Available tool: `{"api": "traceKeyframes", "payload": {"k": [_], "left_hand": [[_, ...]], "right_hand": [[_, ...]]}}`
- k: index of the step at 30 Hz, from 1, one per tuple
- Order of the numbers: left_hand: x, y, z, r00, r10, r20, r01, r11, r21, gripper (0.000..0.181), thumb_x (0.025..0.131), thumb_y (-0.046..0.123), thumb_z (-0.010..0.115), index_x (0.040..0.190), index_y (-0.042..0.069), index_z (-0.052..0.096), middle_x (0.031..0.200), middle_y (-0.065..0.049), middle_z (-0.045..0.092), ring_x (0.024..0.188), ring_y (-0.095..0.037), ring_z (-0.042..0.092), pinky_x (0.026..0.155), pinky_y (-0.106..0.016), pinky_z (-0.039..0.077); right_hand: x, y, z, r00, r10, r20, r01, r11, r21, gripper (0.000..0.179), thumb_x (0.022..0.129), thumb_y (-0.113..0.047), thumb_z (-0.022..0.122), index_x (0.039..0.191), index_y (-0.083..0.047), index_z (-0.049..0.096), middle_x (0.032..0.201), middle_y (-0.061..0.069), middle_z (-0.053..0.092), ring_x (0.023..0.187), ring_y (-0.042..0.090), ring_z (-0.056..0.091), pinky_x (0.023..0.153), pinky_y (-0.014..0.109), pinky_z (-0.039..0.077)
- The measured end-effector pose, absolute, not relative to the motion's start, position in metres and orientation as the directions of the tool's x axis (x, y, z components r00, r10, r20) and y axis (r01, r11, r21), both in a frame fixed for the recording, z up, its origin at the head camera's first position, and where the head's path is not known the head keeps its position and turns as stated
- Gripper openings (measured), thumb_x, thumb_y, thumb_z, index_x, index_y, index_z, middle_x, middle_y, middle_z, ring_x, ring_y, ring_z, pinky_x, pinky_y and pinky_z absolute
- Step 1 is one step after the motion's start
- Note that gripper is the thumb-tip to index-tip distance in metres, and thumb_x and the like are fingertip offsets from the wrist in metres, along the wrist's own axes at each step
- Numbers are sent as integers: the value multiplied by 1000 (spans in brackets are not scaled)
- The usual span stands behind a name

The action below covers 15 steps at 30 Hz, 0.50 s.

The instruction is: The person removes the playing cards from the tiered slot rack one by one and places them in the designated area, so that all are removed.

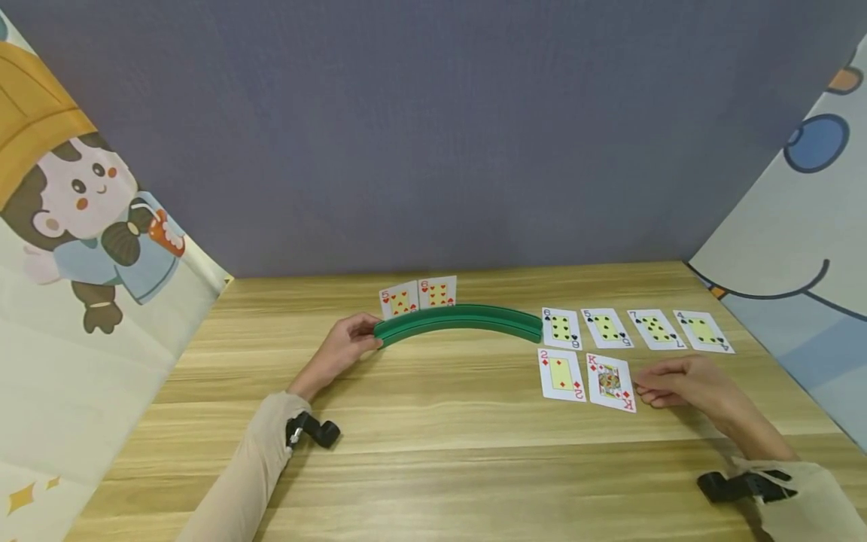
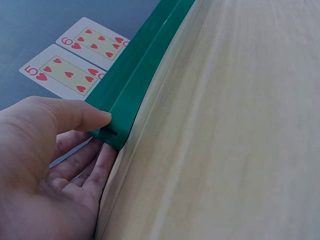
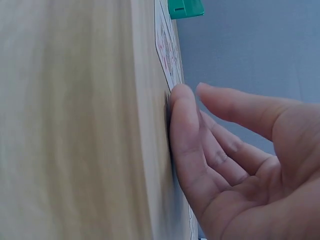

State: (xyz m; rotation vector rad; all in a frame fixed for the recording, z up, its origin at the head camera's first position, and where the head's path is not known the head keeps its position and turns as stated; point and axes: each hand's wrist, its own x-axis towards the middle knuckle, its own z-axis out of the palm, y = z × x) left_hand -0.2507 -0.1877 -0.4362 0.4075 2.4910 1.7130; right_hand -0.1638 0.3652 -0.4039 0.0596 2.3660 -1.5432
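- While its left end is being pinched by the left hand (image 1: 342, 348), the green card holder (image 1: 467, 316) is being supported on the wooden table (image 1: 406, 467), arc bowing toward the backdrop (image 1: 440, 150).
- Left hand: thumb is being pressed on one face of the holder end, fingers being kept against the other side.
- Five of hearts (image 1: 400, 301) and six of hearts (image 1: 438, 292) are being held upright by the holder, side by side, left half.
- Right end of the holder is being placed just beside the black six (image 1: 561, 328); contact cannot be told.
- Black five (image 1: 608, 328), black seven (image 1: 655, 329) and black four (image 1: 703, 331) are being lined up flat, rightward of that six.
- Nearer the person, two of diamonds (image 1: 561, 374) and king of diamonds (image 1: 611, 382) are being laid flat.
- Right hand (image 1: 691, 384) is being held at the king's right edge, loosely bent, nothing grasped; fingertip contact with the card cannot be told.
- Beige sleeves (image 1: 240, 467) and black wrist mounts (image 1: 314, 429) are being worn on both arms.
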Motion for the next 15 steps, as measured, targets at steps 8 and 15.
{"api": "traceKeyframes", "payload": {"k": [8,15], "left_hand": [[-249,-191,-436,-962,260,82,172,344,923,36,87,-4,69,121,-8,60,121,-24,62,111,-35,61,94,-27,54],[-250,-188,-436,-960,263,94,183,335,924,37,86,-4,69,122,-8,60,120,-24,63,108,-33,63,92,-27,54]], "right_hand": [[-162,352,-401,-976,-108,-187,129,399,-908,49,96,-17,67,122,22,54,100,20,73,83,21,73,77,34,61],[-164,343,-393,-989,-72,-126,82,433,-898,50,98,-23,65,125,18,56,99,17,74,85,20,73,77,34,61]]}}
